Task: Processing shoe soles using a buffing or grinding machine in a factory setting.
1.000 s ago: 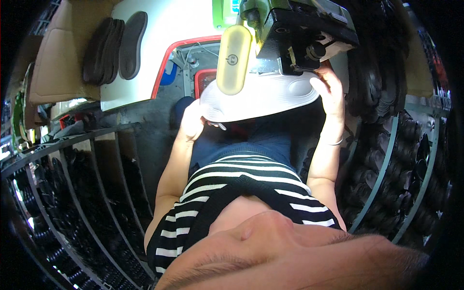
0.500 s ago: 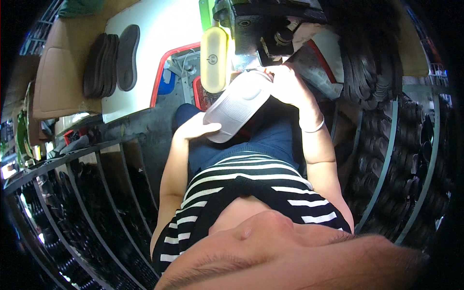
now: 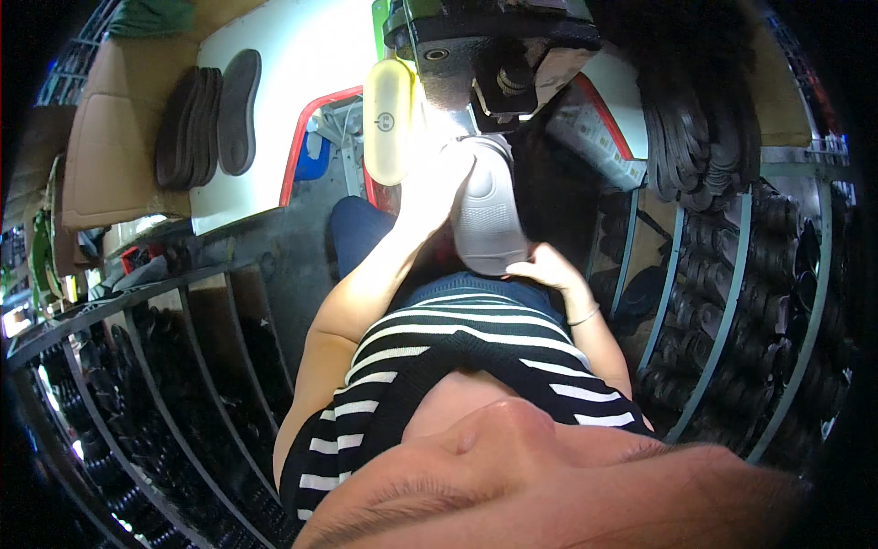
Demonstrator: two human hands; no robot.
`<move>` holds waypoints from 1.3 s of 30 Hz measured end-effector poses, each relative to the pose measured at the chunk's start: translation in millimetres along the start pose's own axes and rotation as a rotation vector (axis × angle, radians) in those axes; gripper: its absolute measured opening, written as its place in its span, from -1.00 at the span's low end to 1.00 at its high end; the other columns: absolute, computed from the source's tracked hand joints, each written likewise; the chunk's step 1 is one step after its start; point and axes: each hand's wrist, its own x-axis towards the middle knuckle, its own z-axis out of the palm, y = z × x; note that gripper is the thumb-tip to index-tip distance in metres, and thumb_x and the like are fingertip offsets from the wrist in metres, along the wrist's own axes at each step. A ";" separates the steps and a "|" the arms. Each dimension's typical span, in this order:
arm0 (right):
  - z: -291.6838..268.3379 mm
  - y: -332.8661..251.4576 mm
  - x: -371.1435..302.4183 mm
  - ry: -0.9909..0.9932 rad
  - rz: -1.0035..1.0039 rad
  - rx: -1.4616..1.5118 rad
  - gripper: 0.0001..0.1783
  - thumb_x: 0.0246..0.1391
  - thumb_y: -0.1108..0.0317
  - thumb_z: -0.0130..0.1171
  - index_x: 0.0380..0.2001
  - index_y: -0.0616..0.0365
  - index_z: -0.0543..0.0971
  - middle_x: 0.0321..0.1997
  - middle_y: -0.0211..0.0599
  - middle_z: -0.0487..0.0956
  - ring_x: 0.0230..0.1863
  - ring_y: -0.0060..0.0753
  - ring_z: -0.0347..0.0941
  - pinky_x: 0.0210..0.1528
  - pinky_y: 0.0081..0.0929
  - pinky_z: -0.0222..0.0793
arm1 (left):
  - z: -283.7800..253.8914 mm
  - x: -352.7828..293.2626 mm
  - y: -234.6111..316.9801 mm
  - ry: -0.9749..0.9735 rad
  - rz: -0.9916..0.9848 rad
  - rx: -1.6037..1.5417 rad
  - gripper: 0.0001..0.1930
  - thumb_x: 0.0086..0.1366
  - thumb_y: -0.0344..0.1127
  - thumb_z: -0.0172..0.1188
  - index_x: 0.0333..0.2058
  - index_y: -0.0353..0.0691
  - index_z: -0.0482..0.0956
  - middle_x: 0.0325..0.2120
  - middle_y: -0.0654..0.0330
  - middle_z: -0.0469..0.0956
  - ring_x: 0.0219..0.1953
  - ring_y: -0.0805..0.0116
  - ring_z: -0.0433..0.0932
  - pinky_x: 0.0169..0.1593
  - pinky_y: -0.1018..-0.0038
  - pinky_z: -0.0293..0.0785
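A grey shoe sole (image 3: 491,215) with a textured patch and a rounded raised rim lies in both my hands. Its far end reaches under the black machine head (image 3: 494,55), by the lower metal part (image 3: 498,114). My left hand (image 3: 439,183) is closed along the sole's left edge near the machine, bleached by the bright lamp light. At the sole's near end my right hand (image 3: 551,272) pinches the right corner, thumb on top. Whether the sole's far tip touches the machine is hidden.
Dark insoles (image 3: 203,128) lie on the white tabletop (image 3: 274,55) at left, beside a cardboard box (image 3: 119,137). A yellow oblong lamp-like piece (image 3: 388,123) hangs left of the machine. Dark strips (image 3: 700,137) are piled at right. Metal racks (image 3: 722,302) flank me.
The sole has swung from a slant to nearly upright in view. My left hand has moved up toward the machine, while my right hand has come down to the near end.
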 end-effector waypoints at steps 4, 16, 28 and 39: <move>-77.4 7.1 -27.5 0.404 -0.140 0.081 -0.81 -0.09 0.46 0.25 -0.38 0.25 0.47 -0.40 -0.53 0.46 -0.35 -0.67 0.32 -0.26 -0.60 0.31 | -0.4 -8.2 -5.1 0.051 0.263 0.330 -0.66 0.19 -0.38 0.14 -0.09 -0.43 0.40 -0.24 0.11 0.49 -0.18 0.41 0.46 -0.10 0.54 0.37; -136.2 -143.9 6.3 0.753 -0.654 0.035 -0.74 0.06 0.33 0.11 -0.21 0.26 0.50 -0.25 -0.43 0.49 -0.18 -0.57 0.33 -0.02 -0.64 0.15 | -41.0 -26.1 -10.8 -0.058 -0.109 -0.328 -0.80 0.25 -0.33 0.01 -0.30 -0.36 0.49 -0.54 0.14 0.50 -0.54 0.38 0.47 -0.43 0.53 0.39; -36.0 -161.5 24.0 0.511 -0.615 -0.372 -0.69 0.04 0.47 0.09 -0.10 0.30 0.47 -0.21 -0.22 0.55 -0.19 -0.52 0.45 -0.11 -0.58 0.36 | -159.2 -44.2 -58.8 -0.119 -0.291 -0.376 -0.62 0.29 -0.36 -0.10 0.03 -0.47 0.26 -0.11 0.02 0.45 -0.06 0.28 0.46 0.02 0.41 0.37; 6.8 -199.5 60.8 0.414 -0.514 -0.754 -0.80 0.02 0.32 0.12 -0.57 0.21 0.52 -0.63 -0.32 0.48 -0.62 -0.49 0.37 -0.49 -0.58 0.31 | -128.6 -118.2 -90.5 -0.498 -0.681 -0.365 -0.70 0.26 -0.37 0.03 -0.07 -0.37 0.39 -0.38 0.11 0.55 -0.41 0.42 0.56 -0.37 0.62 0.49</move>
